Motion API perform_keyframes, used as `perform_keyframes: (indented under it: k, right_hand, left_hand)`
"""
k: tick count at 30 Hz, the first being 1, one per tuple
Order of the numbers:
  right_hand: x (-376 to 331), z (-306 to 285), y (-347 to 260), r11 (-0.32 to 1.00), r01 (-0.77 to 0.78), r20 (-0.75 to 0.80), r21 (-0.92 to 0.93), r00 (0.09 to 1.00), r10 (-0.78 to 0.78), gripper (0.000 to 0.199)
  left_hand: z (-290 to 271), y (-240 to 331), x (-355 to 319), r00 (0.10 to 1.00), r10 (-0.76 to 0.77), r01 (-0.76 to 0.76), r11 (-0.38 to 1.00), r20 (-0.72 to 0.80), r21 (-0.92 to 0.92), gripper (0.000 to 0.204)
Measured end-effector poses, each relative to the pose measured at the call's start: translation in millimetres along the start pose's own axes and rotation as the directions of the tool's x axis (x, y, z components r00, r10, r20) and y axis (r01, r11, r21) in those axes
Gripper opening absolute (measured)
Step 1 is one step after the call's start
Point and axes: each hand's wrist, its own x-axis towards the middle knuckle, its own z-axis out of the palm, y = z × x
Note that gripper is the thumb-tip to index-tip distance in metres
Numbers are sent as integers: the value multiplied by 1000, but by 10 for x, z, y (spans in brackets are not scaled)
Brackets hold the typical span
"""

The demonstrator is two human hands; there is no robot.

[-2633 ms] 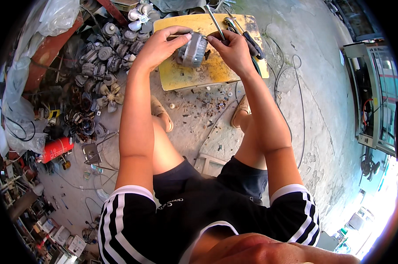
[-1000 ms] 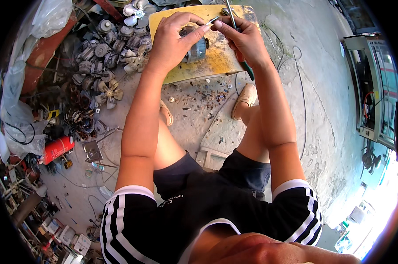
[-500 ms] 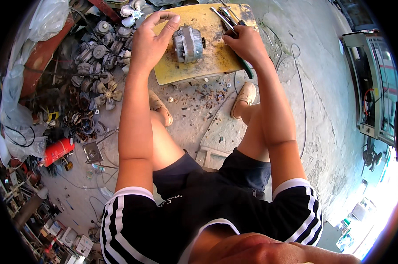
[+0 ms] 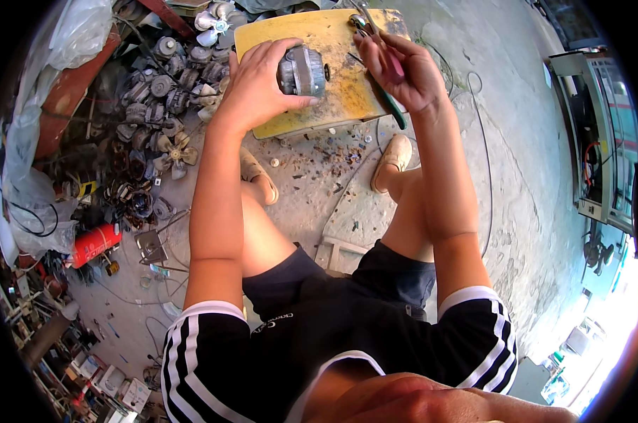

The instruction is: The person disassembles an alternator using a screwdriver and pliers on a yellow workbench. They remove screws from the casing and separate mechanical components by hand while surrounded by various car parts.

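Observation:
A small grey electric motor [image 4: 305, 72] with a pale band round it lies on its side on a worn yellow board [image 4: 347, 106]. My left hand [image 4: 259, 81] wraps round the motor's left end, fingers on the far side and thumb along the near side. To the right of the motor, my right hand [image 4: 414, 74] is raised over the board's right part. It grips a hand tool with a dark pink handle [image 4: 395, 68], its metal end pointing away from me; its exact kind is unclear. Below that hand lies a tool with a green handle [image 4: 391, 106].
Old motors [image 4: 157, 84] and fan blades [image 4: 174, 151] are heaped left of the board. A red cylinder [image 4: 95, 243] stands nearer. Small debris [image 4: 340, 155] litters the floor between my feet. A cable [image 4: 484, 141] runs along the floor at right, near a metal cabinet [image 4: 593, 134].
My left hand has come down from beside the motor and closed round it. My right hand has lifted the pink-handled tool from the tools on the board and turned palm up.

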Motion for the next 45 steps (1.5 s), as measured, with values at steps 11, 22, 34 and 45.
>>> perform_keyframes:
  k: [11, 22, 34, 45]
  right_hand:
    - [76, -274, 27, 276, 426, 182, -862, 768, -614, 38]
    - [-43, -376, -358, 667, 544, -23, -508, 766, -643, 29]
    - [87, -508, -310, 794, 406, -155, -452, 841, -518, 31]
    - [73, -400, -182, 857, 224, -209, -464, 912, -352, 37]
  left_hand:
    - [-40, -254, 282, 973, -203, 230, 896, 112, -379, 80]
    - [183, -356, 443, 969, -244, 183, 825, -45, -534, 89]
    - [24, -186, 381, 966, -253, 235, 791, 47, -565, 76]
    - [110, -211, 328, 961, -248, 147, 830, -120, -538, 68]
